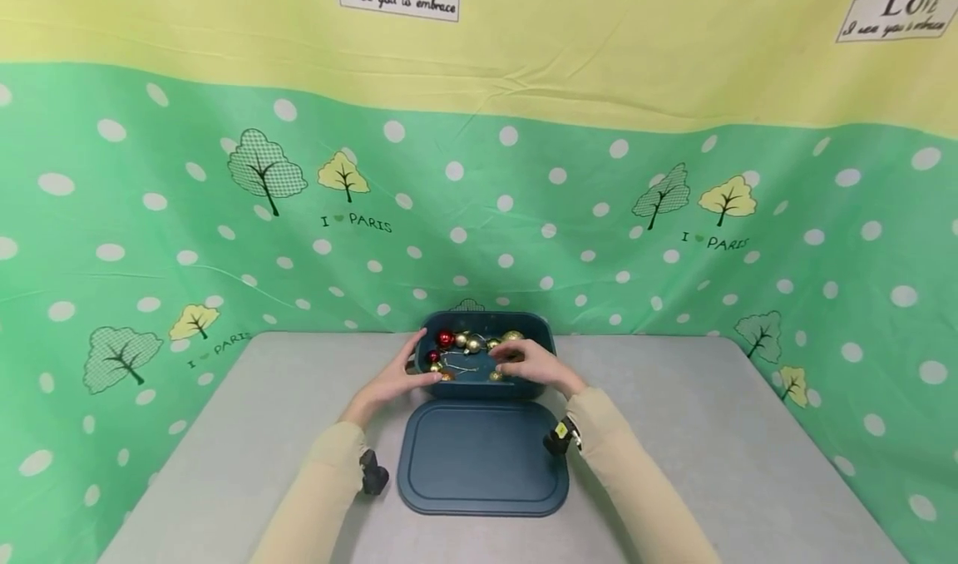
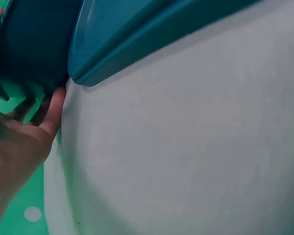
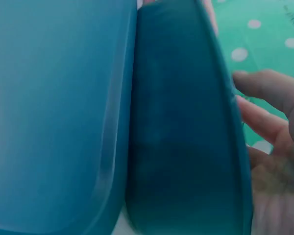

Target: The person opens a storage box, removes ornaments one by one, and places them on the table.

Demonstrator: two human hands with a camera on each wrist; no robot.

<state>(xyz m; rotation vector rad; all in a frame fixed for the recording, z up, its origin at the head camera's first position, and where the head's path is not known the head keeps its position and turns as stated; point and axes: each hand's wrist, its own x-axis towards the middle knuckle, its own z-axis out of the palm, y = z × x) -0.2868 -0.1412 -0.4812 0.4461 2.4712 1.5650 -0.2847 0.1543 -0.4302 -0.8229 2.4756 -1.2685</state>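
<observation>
The lid point(image 1: 482, 456) lies flat on the surface point(image 1: 718, 431). Just past it, the left grip point(image 1: 392, 378) clasps the box point(image 1: 486, 390) at its left end; the right grip point(image 1: 535, 364) hangs over the right half, gold baubles point(image 1: 474, 344) near its fingers, and I can't tell whether it pinches one.

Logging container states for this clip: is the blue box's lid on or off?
Off: the lid lies on the table, and baubles show inside the open box.

Cream sleeves point(image 1: 318, 481) end behind the hands point(image 1: 391, 383); black, seemingly boxy units point(image 1: 372, 473) sit there, the right with a yellow patch point(image 1: 561, 430).
</observation>
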